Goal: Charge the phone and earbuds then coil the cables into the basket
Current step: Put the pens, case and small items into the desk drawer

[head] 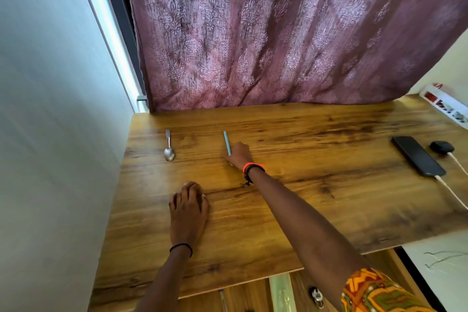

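A black phone [417,156] lies at the table's right side with a white cable [452,191] plugged into its near end. Beside it sits a dark earbuds case [441,147], a second white cable [459,163] running from it. Both cables leave the frame at the right. My right hand [239,156] reaches across the middle of the table and grips the near end of a light blue pen [227,143]. My left hand [188,206] rests flat on the wood, fingers loosely bent, holding nothing. No basket is in view.
A metal spoon [169,147] lies at the table's far left. A white power strip [445,106] sits at the far right corner. A purple patterned curtain [278,33] hangs behind the wooden table [304,197]; a wall borders the left.
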A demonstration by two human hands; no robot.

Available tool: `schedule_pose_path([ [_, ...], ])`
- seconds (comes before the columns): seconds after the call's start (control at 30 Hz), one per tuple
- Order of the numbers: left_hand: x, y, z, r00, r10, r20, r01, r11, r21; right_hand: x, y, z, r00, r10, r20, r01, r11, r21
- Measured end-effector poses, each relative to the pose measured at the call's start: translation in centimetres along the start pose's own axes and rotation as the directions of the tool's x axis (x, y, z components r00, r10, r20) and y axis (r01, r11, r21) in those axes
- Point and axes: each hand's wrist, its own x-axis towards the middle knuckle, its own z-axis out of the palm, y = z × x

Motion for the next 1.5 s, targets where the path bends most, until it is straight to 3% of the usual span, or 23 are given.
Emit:
schedule_pose_path([
  [0.37, 0.0, 0.0, 0.2, 1.000, -0.011, 0.000, 0.011, 1.000, -0.019, -10.2, 6.3, -3.9, 0.996, 0.090, 0.024, -0.093, 0.946, 0.310],
  [0.6, -0.1, -0.2, 0.1, 1.000, 0.009, 0.019, -0.009, 0.999, -0.038, -21.4, 13.7, -8.1, 0.963, 0.179, 0.202, -0.248, 0.882, 0.400],
  [0.77, -0.1, -0.4, 0.4, 1.000, 0.021, 0.018, -0.020, 0.999, -0.026, -29.6, 19.3, -10.5, 0.824, 0.287, 0.488, -0.361, 0.930, 0.063],
  [0.83, -0.1, -0.5, 0.3, 1.000, 0.029, 0.010, -0.029, 0.999, -0.034, -31.2, 21.7, -10.4, 0.767, 0.388, 0.511, -0.389, 0.914, -0.111],
  [0.93, -0.5, -0.4, 0.2, 0.999, 0.045, -0.006, -0.045, 0.998, -0.038, -32.8, 24.7, -9.5, 0.700, 0.509, 0.501, -0.478, 0.855, -0.202],
  [1.1, -1.1, -0.3, 0.0, 0.999, 0.043, -0.003, -0.043, 0.997, -0.068, -32.2, 26.9, -7.7, 0.736, 0.573, 0.362, -0.550, 0.817, -0.175],
  [1.33, -2.2, -0.9, -0.1, 0.998, 0.044, 0.041, -0.039, 0.992, -0.117, -30.1, 27.7, -6.0, 0.819, 0.535, 0.206, -0.452, 0.823, -0.344],
  [1.5, -2.4, -1.1, -0.3, 0.998, 0.048, 0.042, -0.042, 0.990, -0.135, -29.9, 27.5, -7.1, 0.818, 0.548, 0.177, -0.499, 0.828, -0.255],
])
